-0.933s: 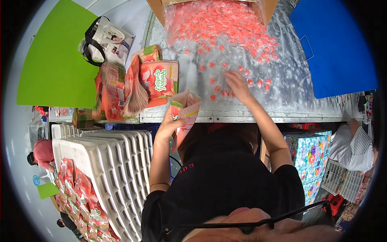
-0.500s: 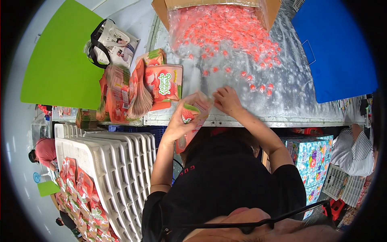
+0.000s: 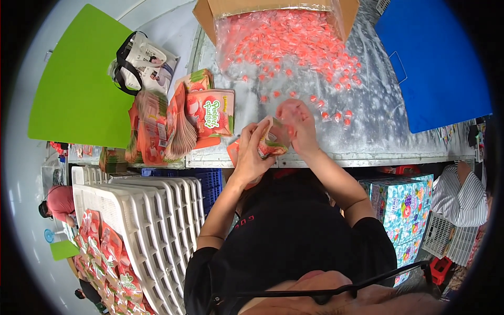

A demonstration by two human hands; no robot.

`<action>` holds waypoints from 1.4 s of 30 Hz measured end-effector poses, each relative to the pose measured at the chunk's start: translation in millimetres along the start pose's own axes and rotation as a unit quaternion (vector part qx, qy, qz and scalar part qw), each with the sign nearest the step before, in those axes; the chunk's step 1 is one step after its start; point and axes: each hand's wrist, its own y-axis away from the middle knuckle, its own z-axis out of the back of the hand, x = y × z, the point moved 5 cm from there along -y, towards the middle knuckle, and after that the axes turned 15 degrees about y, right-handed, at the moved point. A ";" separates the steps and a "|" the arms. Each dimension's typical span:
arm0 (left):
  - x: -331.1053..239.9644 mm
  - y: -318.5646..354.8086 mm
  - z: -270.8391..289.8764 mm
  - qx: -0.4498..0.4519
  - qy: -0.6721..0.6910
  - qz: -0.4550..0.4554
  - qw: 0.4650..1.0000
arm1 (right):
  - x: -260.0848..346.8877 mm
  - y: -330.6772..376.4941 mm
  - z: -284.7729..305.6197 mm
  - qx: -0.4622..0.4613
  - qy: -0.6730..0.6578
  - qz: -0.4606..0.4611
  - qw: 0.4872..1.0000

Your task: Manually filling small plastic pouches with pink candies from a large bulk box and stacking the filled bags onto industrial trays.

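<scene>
My left hand grips a pink and green candy pouch at the table's front edge. The pouch's clear side is turned toward my right hand. That hand is right beside the pouch, over the tabletop, and its fingers are smeared by motion, so what they hold is unclear. Beyond it, several wrapped red candies lie loose on the metal table. They trail from a big heap of wrapped candies, which spills out of a plastic-lined carton.
Flat pouches lie in stacks left of my hands, below a white bag with black handles. A green board and a blue board flank the table. White crates stand lower left, printed boxes lower right. Other people are at the sides.
My left hand has shifted right with the pouch, which is now tilted toward my right hand. My right hand has turned and moved slightly farther from me.
</scene>
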 end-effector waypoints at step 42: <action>8.0 24.5 65.6 -0.210 0.054 -0.036 0.976 | -112.9 -82.1 16.2 -0.007 0.792 0.136 0.595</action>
